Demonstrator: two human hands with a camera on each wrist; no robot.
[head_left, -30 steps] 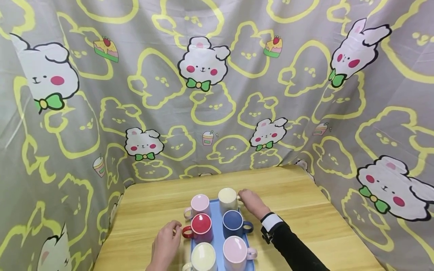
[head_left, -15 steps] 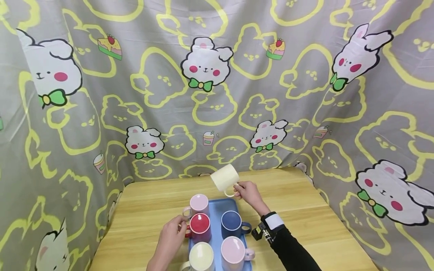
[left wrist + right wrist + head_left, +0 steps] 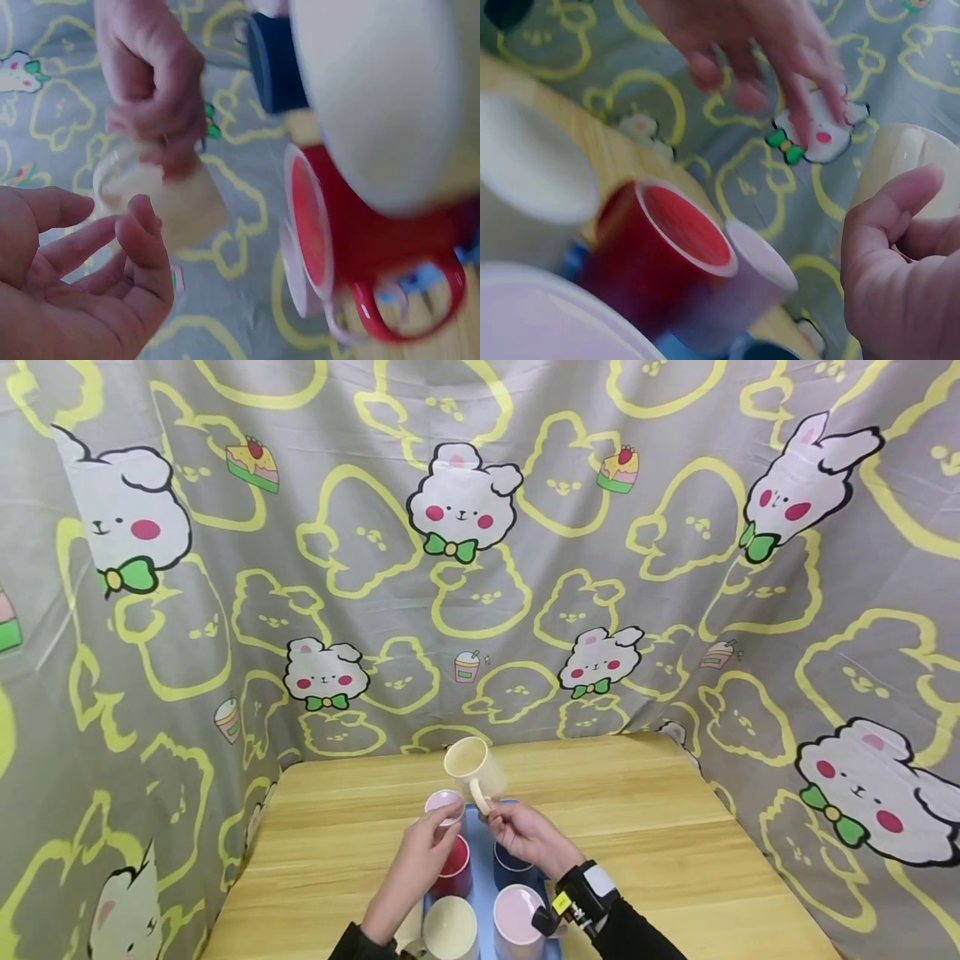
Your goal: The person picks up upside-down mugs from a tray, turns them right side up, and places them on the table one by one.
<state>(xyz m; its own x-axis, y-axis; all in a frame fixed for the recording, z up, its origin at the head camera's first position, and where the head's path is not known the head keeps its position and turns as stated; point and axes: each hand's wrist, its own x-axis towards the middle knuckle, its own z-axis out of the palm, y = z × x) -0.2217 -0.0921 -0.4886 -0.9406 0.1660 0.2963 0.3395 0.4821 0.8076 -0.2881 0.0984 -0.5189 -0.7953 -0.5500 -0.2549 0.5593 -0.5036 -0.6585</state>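
Observation:
My right hand (image 3: 528,837) pinches the handle of a cream mug (image 3: 476,767), raised above the far end of a blue tray (image 3: 482,881) with its mouth tipped toward the left. Close on the left, my left hand (image 3: 422,853) reaches over the tray, overlapping the far pink mug (image 3: 442,797) and the red mug (image 3: 453,872) in the head view. In the left wrist view its fingers (image 3: 142,247) are loosely bent, with nothing between them and the thumb. A gap shows between this hand and the raised mug in the right wrist view.
Also on the tray stand a navy mug (image 3: 512,862), a near pink mug (image 3: 517,917) and a near cream mug (image 3: 450,931). Wooden tabletop (image 3: 675,827) surrounds the tray. A patterned curtain (image 3: 517,602) hangs behind and at both sides.
The right hand has lifted the cream mug off the tray's far right, then turned it and brought it leftward. My left hand has left the red mug's handle and moved toward the raised mug.

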